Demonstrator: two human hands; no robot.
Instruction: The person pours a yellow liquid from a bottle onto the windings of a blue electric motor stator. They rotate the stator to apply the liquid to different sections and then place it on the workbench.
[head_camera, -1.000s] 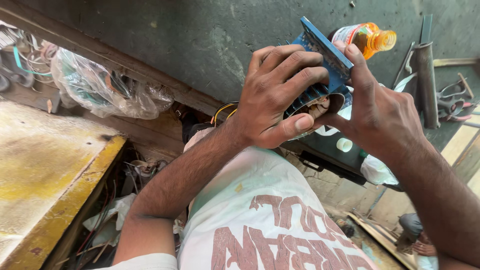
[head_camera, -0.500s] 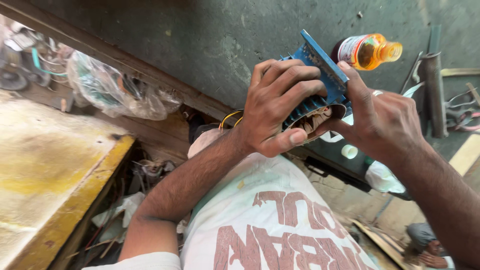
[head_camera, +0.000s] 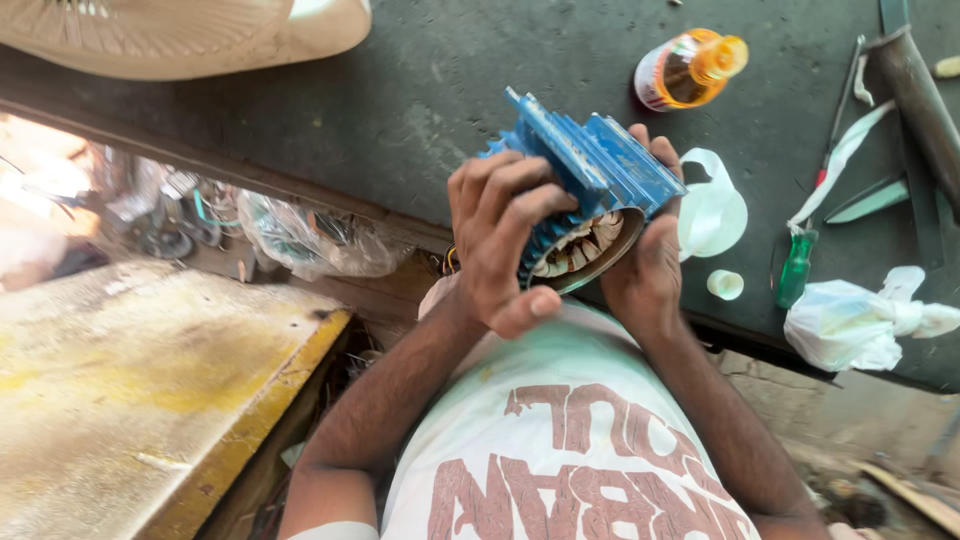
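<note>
In the head view, we hold the blue finned metal motor housing (head_camera: 590, 190) with both hands, above the near edge of the dark workbench (head_camera: 300, 110). Our left hand (head_camera: 500, 250) wraps its ribbed side with closed fingers; our right hand (head_camera: 645, 270) closes around the other side from below. Compared with half a second ago, the housing is tilted more toward us, so its open end with copper windings (head_camera: 585, 240) now shows more clearly. Beyond the housing stands an orange plastic bottle (head_camera: 690, 70); to its right lies a green-handled screwdriver (head_camera: 797, 268).
</note>
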